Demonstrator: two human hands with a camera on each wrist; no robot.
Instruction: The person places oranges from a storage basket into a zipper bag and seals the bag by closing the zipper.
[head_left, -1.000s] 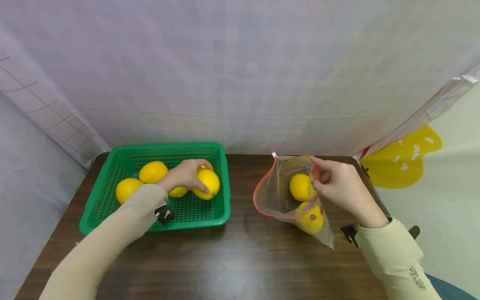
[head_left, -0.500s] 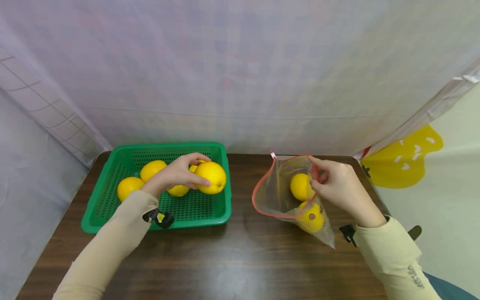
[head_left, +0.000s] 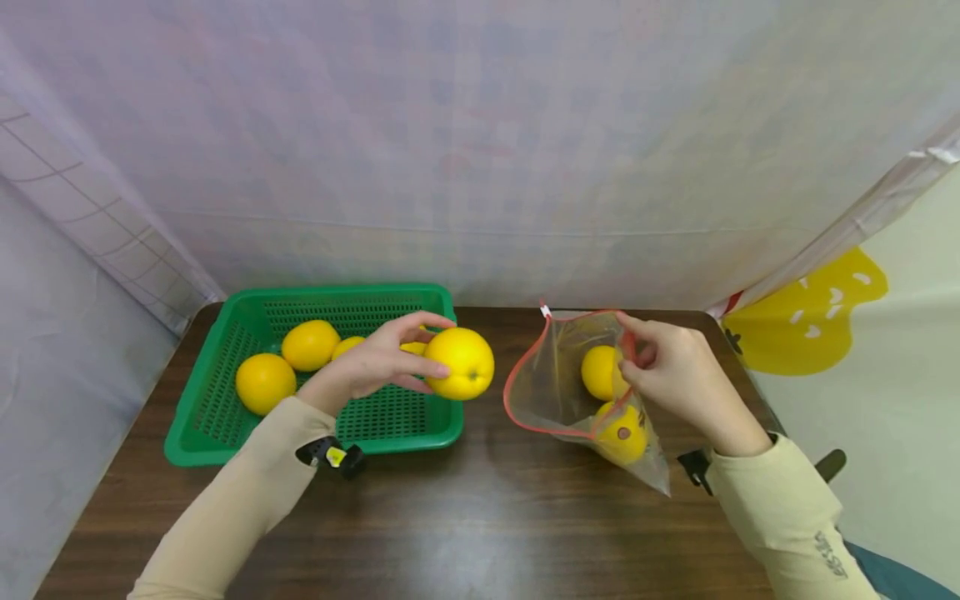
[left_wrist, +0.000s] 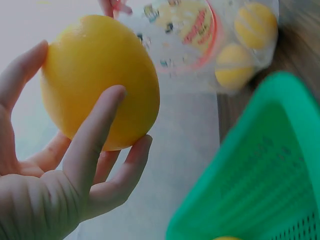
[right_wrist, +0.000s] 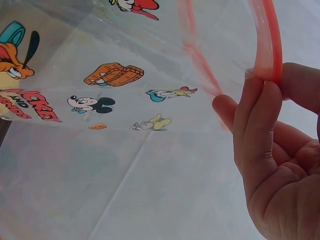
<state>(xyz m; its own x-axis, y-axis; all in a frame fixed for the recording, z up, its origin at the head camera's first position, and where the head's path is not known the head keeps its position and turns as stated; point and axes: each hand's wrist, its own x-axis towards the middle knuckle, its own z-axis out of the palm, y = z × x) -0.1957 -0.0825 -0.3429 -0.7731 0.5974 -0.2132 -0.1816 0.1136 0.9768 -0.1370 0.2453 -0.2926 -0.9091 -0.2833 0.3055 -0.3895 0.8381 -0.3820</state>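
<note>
My left hand holds an orange just past the right rim of a green basket. In the left wrist view, the thumb and fingers curl round the orange. My right hand pinches the red-edged mouth of a clear zip bag, which gapes toward the left. Inside the bag are two oranges, one upper and one lower. Cartoon prints show on the bag in the right wrist view, where the right hand grips its red strip.
Several more oranges lie in the basket, some partly behind the left hand. Basket and bag stand on a dark wooden table. A pale curtain hangs behind, and a yellow patterned shape shows at the right.
My left hand has lifted the orange out of the basket and carried it right, toward the bag. The right hand and the bag have hardly moved.
</note>
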